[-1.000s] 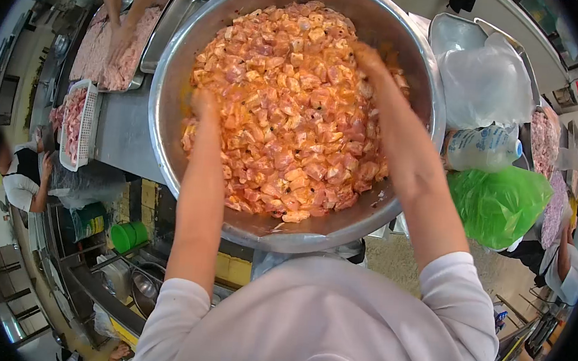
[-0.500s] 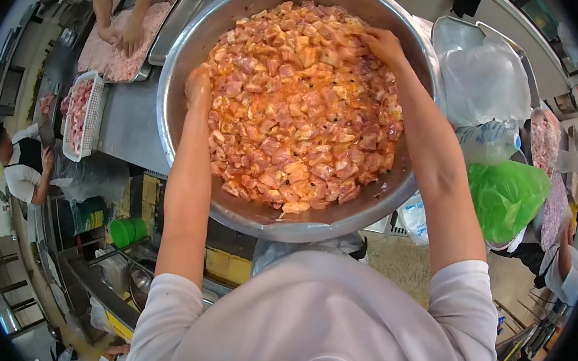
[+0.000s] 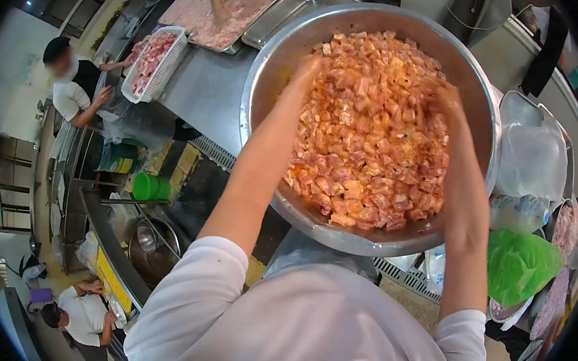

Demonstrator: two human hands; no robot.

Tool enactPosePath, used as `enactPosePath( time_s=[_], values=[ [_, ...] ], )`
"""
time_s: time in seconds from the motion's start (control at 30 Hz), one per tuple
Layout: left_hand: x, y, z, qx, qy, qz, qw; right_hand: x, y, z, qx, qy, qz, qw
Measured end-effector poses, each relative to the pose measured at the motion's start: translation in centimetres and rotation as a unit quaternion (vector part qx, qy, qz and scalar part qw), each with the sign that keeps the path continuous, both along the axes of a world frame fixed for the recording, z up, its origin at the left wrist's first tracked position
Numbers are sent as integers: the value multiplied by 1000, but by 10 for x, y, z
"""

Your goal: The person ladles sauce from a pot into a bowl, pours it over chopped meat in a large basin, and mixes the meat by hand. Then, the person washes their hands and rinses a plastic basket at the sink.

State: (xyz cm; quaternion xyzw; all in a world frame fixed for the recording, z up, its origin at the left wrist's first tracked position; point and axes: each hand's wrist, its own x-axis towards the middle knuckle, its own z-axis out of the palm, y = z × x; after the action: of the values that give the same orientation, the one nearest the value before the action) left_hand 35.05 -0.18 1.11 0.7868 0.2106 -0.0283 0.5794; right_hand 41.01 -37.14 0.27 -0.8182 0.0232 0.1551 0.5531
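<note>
A large round metal bowl (image 3: 261,104) holds a heap of cubed raw meat (image 3: 365,166), coated in an orange-red marinade with dark specks. At the far left of the heap, my left hand (image 3: 309,68) is against the meat, its fingers blurred and partly hidden. My right hand (image 3: 446,98) reaches into the right side of the heap, and motion smears its fingers too. Whether either hand grips any pieces cannot be made out. Between the hands, the meat looks blurred.
Beyond the bowl are a metal tray (image 3: 295,11) and a tray of pale minced meat (image 3: 213,28) with another person's hands in it. A white basket (image 3: 155,68) of meat stands left. Bagged items and a green plastic bag (image 3: 523,267) lie right. Two people are at left.
The view has swung left, shifting the bowl rightward in the picture. Within the bowl, my left hand has moved inward and farther away; my right hand has come somewhat nearer. The meat between them is stirred.
</note>
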Motion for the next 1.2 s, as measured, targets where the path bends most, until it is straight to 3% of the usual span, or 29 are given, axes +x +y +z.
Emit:
enactPosePath(
  time_s=[0.03,0.07,0.13,0.17,0.23,0.4,0.43,0.5,0.53,0.6,0.67,0.73,0.8,0.9,1.03,1.07,1.1,1.2],
  values=[
    [0,25,-9,128,-47,-9,991,7,-24,-1,-36,-68,-27,997],
    [4,47,-41,129,-41,21,991,7,-44,-3,-82,-54,-22,995],
    [12,81,-110,125,-28,80,988,23,-77,-90,-20,-65,-74,995],
    [7,66,-117,-117,-18,112,987,16,-70,-109,24,-19,-122,992],
    [4,22,-125,-327,-24,123,937,-4,-41,-133,84,49,-191,977],
    [13,-111,-53,-204,-111,54,971,-13,56,-107,130,73,-106,983],
    [18,-119,-33,-228,-76,38,970,-10,62,-90,129,69,-78,986],
    [23,-86,0,-271,6,15,963,0,48,-50,108,54,-39,992],
    [32,-56,5,-240,37,-24,970,5,32,-32,86,40,-32,995],
    [37,-11,10,-93,14,1,996,16,-12,-12,11,-21,-42,999],
    [33,18,-8,-176,-18,13,984,32,-53,-31,-49,-133,-49,989],
    [26,12,-44,-273,-17,38,961,-3,-46,-55,141,20,-167,976],
    [26,-20,-62,-320,2,51,946,-14,-10,-91,193,85,-229,950],
    [42,-72,-67,-363,4,22,932,-13,60,-106,191,103,-174,960],
    [73,-83,-47,-392,-6,-27,920,13,87,-60,147,68,-26,986],
    [70,-73,-29,-366,-3,-34,930,26,82,-45,127,50,6,991],
    [54,-67,3,-247,-4,6,969,40,75,-32,103,24,39,994],
    [34,5,16,-107,28,-2,994,83,16,-17,12,-179,127,976]
  ],
)
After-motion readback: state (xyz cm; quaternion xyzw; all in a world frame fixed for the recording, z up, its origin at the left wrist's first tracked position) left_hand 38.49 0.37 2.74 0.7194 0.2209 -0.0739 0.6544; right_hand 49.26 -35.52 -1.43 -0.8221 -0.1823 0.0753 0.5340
